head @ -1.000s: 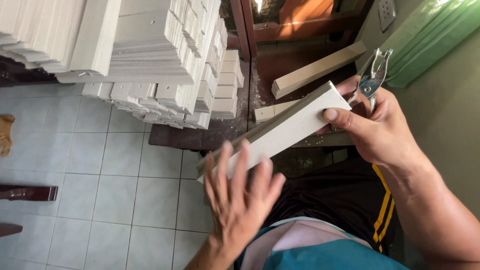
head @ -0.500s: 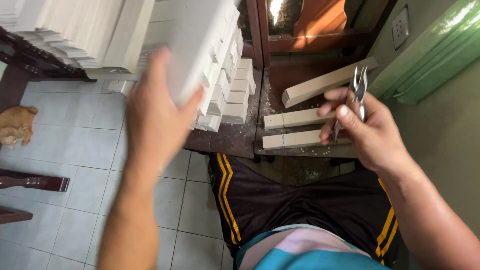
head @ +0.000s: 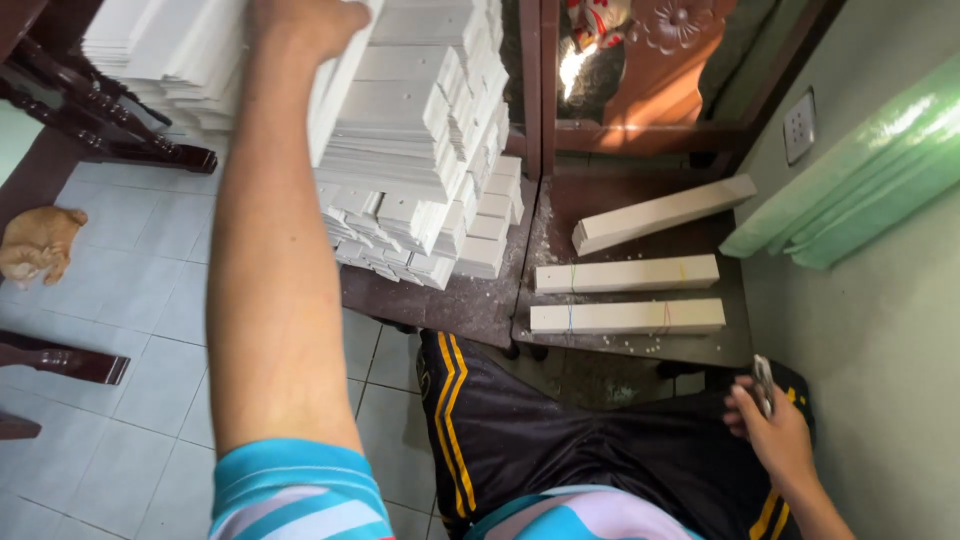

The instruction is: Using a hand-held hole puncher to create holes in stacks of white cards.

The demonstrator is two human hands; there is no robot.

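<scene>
Left hand [head: 300,22]: raised to the top of the frame, arm fully extended, fingers closed on a white slat [head: 340,85] at the edge of the large stack of white slats [head: 420,130]. The slat stands on edge against the stack; whether it is being set in or pulled out cannot be told.

Right hand [head: 775,435]: low, resting at the thigh on the black shorts [head: 560,440], fingers curled around a small metal plier-like tool [head: 763,382]. Tool idle, touching no workpiece.

Desk [head: 470,300]: dark wood, with white crumbs scattered on it. The stack fills its left part, many layers deep, the ends stepped and uneven. On the right part lie three bundles of slats [head: 628,273]. The two nearer ones are parallel, each bound with thin coloured bands near both ends. The third, farther one lies at an angle; no bands can be made out on it.

Progress, judged: two bundles look finished, one perhaps still unbound. The loose stack is far larger than what is bundled, so most of the work appears to remain.

Surroundings: green panels [head: 860,170] lean on the wall at right; wall socket [head: 800,127] above them. Grey tiled floor [head: 130,300] at left, with an orange cat [head: 38,245] lying on it.
</scene>
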